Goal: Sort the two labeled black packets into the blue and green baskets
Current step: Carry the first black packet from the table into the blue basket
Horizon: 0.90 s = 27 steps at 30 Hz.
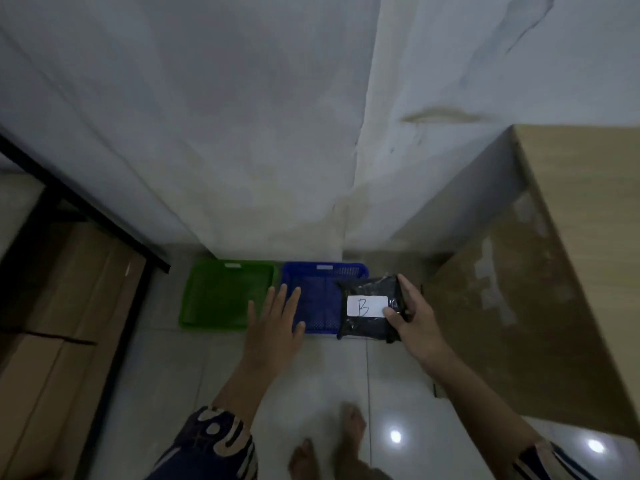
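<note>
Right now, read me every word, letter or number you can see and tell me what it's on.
"B": handwritten on the white label on the black packet, held in the right hand over the blue basket.
Green basket: a pale tab on the far rim, too blurred to read.
Nothing else readable.

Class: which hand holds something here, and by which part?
The right hand holds the black packet marked B by its right edge, thumb on the label. The left hand is open, holding nothing.
</note>
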Each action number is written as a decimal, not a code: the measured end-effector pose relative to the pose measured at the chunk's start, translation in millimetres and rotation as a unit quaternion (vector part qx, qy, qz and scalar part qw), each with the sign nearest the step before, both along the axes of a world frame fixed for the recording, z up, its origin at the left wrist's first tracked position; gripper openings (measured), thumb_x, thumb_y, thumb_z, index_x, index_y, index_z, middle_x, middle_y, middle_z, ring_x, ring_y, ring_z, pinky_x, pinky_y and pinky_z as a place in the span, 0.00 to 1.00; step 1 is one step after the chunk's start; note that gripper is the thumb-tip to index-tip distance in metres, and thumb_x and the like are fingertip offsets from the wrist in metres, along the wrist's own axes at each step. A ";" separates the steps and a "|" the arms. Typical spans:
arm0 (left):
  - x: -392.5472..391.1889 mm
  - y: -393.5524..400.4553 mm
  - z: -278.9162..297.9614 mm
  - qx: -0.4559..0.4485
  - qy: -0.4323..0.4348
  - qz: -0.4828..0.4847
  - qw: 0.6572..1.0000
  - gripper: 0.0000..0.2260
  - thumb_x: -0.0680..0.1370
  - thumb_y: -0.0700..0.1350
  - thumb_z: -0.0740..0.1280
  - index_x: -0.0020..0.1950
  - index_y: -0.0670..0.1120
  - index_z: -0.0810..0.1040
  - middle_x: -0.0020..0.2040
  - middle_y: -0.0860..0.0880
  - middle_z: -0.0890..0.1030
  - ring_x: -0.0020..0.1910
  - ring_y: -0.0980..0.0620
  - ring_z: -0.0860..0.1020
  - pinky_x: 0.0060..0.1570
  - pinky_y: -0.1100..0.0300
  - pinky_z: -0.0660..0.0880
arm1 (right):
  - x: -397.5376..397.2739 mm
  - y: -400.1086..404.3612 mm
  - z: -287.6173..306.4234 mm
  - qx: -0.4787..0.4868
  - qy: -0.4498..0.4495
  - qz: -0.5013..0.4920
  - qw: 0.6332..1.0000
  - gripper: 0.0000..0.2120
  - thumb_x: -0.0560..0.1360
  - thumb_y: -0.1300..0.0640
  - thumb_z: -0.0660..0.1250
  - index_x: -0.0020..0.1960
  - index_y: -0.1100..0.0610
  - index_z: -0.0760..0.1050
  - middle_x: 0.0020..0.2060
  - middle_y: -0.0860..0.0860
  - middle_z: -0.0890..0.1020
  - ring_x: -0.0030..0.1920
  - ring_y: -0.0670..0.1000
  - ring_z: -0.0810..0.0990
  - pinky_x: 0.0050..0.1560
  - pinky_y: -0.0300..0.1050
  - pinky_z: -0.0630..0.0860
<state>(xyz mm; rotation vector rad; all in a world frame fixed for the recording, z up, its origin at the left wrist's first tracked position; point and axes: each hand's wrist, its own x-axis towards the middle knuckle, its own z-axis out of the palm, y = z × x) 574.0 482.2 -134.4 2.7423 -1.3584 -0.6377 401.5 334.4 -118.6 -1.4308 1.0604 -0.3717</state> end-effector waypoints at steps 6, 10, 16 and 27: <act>41.8 -19.8 -108.4 -0.009 0.024 0.015 1.000 0.26 0.79 0.52 0.53 0.73 0.51 0.44 0.77 0.47 0.46 0.75 0.48 0.43 0.72 0.41 0.42 | 58.8 -14.3 -108.8 0.032 -0.002 -0.022 0.999 0.27 0.72 0.73 0.61 0.66 0.52 0.64 0.53 0.48 0.76 0.50 0.46 0.76 0.39 0.23 0.74; 69.0 -40.1 -191.4 -0.033 0.030 0.027 0.999 0.26 0.79 0.53 0.52 0.73 0.52 0.43 0.77 0.47 0.45 0.75 0.47 0.42 0.72 0.42 0.39 | 92.8 -29.2 -196.9 0.055 0.012 -0.021 0.998 0.29 0.74 0.69 0.61 0.71 0.53 0.58 0.64 0.56 0.72 0.60 0.53 0.73 0.47 0.33 0.76; 116.7 -64.5 -335.1 -0.056 0.008 0.028 0.998 0.24 0.80 0.53 0.49 0.73 0.52 0.44 0.77 0.47 0.45 0.75 0.48 0.42 0.71 0.41 0.37 | 144.4 -48.5 -344.0 0.053 0.021 -0.016 0.998 0.29 0.75 0.67 0.61 0.71 0.49 0.57 0.67 0.55 0.69 0.61 0.52 0.71 0.45 0.35 0.76; 180.1 -83.9 -530.4 -0.104 -0.061 0.015 0.993 0.25 0.80 0.52 0.52 0.73 0.51 0.44 0.76 0.46 0.44 0.74 0.46 0.39 0.68 0.40 0.32 | 222.3 -64.8 -548.0 0.033 -0.001 0.004 0.999 0.29 0.75 0.67 0.62 0.72 0.54 0.56 0.70 0.56 0.67 0.62 0.51 0.68 0.64 0.49 0.69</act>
